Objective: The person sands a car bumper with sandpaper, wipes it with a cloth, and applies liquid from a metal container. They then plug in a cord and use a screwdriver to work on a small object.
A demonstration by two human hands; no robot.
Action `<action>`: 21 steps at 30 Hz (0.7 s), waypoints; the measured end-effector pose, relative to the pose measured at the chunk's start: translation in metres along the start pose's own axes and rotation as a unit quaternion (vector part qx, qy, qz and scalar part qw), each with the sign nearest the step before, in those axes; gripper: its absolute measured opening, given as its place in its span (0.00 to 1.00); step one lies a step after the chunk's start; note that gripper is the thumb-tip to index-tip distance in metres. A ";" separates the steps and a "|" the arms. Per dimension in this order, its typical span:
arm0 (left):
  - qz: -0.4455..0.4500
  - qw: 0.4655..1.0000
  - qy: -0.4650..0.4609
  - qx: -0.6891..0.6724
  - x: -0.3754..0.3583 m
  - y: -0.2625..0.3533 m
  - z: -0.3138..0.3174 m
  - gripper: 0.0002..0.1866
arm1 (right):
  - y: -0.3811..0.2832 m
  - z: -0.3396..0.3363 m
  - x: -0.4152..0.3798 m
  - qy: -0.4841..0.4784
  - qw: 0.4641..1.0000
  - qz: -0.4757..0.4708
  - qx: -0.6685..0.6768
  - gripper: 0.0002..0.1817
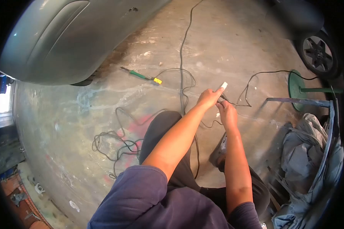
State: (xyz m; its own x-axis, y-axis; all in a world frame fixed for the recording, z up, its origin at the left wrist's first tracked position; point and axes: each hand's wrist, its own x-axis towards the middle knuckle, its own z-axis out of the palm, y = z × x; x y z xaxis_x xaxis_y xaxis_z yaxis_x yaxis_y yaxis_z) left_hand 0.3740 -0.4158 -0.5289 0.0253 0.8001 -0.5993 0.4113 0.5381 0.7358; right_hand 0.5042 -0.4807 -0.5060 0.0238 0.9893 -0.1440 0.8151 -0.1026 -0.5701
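Observation:
My left hand (209, 98) reaches forward over the floor, its fingers closed around a small white block-shaped piece (224, 85) that sticks out past the fingertips. Its exact kind is too small to tell. Just below and to the right, my right hand (227, 113) pinches the end of a black cord (235, 104) close to the left fingers. Whether that end touches the white piece is hidden by the hands. Farther left on the floor lies a soldering iron (137, 74) with a green handle, a dark tip and a yellow tag (157, 81) by its cord.
Cords (116, 149) lie looped on the stained concrete floor (57, 122) at left. A grey car body panel (65, 42) fills the upper left. At right are a green round-based stand (295, 89), a car wheel (318, 54), and grey cloth (304, 152) by a metal frame (298, 102).

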 end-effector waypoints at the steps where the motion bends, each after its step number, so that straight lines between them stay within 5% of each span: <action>1: -0.001 1.000 0.003 0.008 0.001 0.001 -0.001 0.39 | 0.000 -0.001 0.000 0.003 1.000 -0.012 -0.006 0.15; 9: 0.003 0.996 -0.060 -0.060 0.012 -0.012 0.020 0.36 | 0.004 -0.038 -0.008 -0.052 0.998 -0.027 -0.011 0.15; 11: 0.005 0.997 0.027 -0.072 0.025 -0.017 0.009 0.35 | 0.033 -0.045 -0.008 -0.054 0.994 -0.072 -0.065 0.14; 13: -0.033 0.974 0.095 -0.203 0.030 -0.009 -0.030 0.34 | 0.084 -0.072 -0.032 -0.042 0.993 0.023 -0.105 0.13; 15: 0.023 0.968 0.083 -0.235 0.016 0.009 -0.048 0.35 | 0.120 -0.099 -0.042 -0.056 0.984 0.080 -0.146 0.13; 21: 0.023 0.993 0.058 -0.098 0.029 -0.013 -0.010 0.33 | 0.149 -0.183 -0.044 -0.036 0.980 0.132 -0.145 0.11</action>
State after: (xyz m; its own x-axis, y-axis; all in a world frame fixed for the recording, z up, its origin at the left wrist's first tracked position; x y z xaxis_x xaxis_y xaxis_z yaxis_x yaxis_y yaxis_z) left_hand 0.3601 -0.3972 -0.5523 -0.0697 0.8437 -0.5323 0.2271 0.5330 0.8150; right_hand 0.7307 -0.5210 -0.4364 0.2230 0.9213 -0.3186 0.9166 -0.3094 -0.2531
